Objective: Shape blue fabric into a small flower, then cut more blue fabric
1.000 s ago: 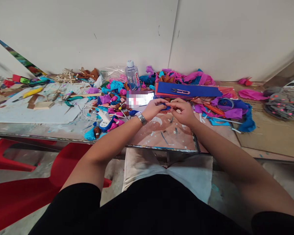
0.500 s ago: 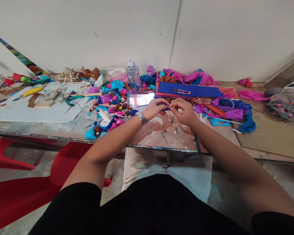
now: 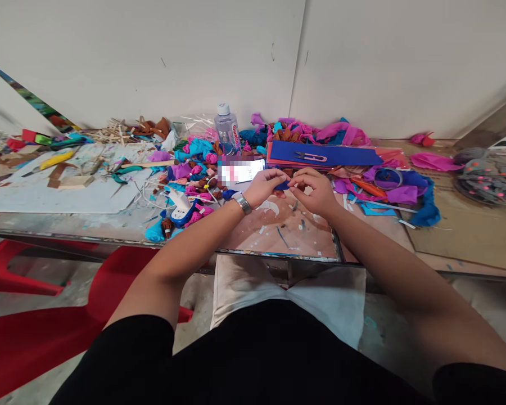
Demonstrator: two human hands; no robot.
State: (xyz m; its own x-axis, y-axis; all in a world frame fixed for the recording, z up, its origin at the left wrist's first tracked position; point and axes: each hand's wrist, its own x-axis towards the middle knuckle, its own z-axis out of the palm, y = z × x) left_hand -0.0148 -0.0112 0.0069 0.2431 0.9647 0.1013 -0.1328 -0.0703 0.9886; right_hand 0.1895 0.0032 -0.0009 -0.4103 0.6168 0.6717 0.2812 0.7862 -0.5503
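A small piece of dark blue crepe paper (image 3: 283,185) is pinched in my left hand (image 3: 266,188), between thumb and fingers, above the table's front part. My right hand (image 3: 316,192) meets it from the right, thumb and fingertips closed together at the paper's edge. Most of the piece is hidden by the fingers. Just behind my left hand lies a lit phone (image 3: 253,169). Thread snips with a pink handle (image 3: 310,157) rest on a stack of blue sheets (image 3: 341,153) beyond my right hand.
Several crumpled paper bits in blue, pink and brown surround a water bottle (image 3: 227,130) and a white-and-blue power strip (image 3: 182,212). Rightward are a tape roll (image 3: 388,178) and an orange cutter (image 3: 369,188). A yellow knife (image 3: 57,159) lies left. Red chairs (image 3: 109,281) stand below.
Both hands stay at nearly the same place. The fingers have shifted slightly on the blue paper, and a little more of it shows above my left thumb.
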